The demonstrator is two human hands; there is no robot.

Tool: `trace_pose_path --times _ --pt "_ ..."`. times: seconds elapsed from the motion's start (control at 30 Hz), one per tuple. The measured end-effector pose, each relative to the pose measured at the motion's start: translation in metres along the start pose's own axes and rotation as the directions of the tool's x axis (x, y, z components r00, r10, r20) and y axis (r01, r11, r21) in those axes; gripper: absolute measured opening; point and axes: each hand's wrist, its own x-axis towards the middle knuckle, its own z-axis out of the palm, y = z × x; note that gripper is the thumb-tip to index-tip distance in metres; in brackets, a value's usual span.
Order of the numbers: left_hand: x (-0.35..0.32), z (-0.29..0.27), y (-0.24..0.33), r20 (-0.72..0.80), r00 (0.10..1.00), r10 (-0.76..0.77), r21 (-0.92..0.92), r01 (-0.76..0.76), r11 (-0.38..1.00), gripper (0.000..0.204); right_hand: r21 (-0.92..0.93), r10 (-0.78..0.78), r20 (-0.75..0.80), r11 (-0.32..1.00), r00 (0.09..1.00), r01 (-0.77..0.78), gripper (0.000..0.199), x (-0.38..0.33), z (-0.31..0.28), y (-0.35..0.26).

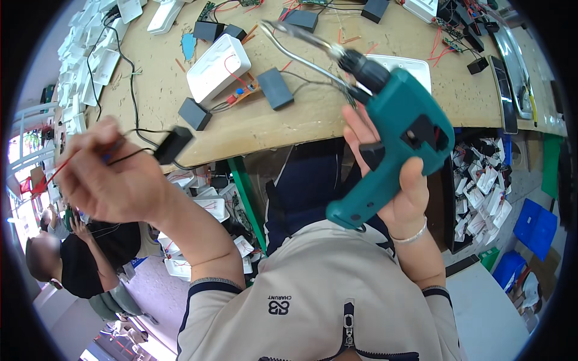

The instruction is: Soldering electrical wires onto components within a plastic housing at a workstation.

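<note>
My right hand (402, 195) grips a teal soldering gun (415, 111) by its handle, the thumb across the near side. The gun's metal tip and curved feed tube point up and left over the table. At the left, my left hand (117, 174) is closed on thin red and black wires (131, 155). From these wires a small black box (174, 144) hangs beside the fingers, just off the table's edge. Between the hands on the table lie a white plastic casing (218, 69), a small circuit board with a blue part (241, 93) and a dark grey box (275, 88).
The wooden table (253, 129) has white casings (99, 66) piled at its left. Wired boards and black boxes lie along the far side. A bin of white parts (481, 186) stands at the right, below the table. Another person (90, 259) sits at the left.
</note>
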Motion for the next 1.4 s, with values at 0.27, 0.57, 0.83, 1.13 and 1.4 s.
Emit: trace_pose_path --times 0.27,0.57,0.83,1.13,1.4 --pt "-0.058 0.055 -0.02 0.396 0.893 -0.215 0.508 -0.018 0.861 0.016 -0.014 -0.085 0.071 0.996 0.994 0.087 0.071 0.05 0.017 -0.021" --pt "-0.073 0.117 -0.049 0.583 0.787 -0.201 0.338 -0.009 0.941 0.014 -0.046 -0.238 -0.168 0.971 0.957 0.234 0.076 0.01 -0.012 -0.043" --pt "-0.088 0.137 -0.045 0.631 0.699 -0.337 0.323 0.158 0.933 0.013 -0.027 -0.298 -0.12 0.955 0.947 0.297 0.075 -0.008 -0.035 -0.043" --pt "-0.101 0.148 -0.042 0.658 0.689 -0.304 0.359 0.068 0.931 0.015 -0.138 -0.291 -0.058 0.95 0.955 0.281 0.076 -0.018 -0.049 -0.044" --pt "-0.106 0.152 -0.042 0.686 0.702 -0.192 0.276 -0.006 0.961 0.016 -0.188 -0.381 -0.209 0.92 0.901 0.345 0.075 -0.018 -0.053 -0.044"
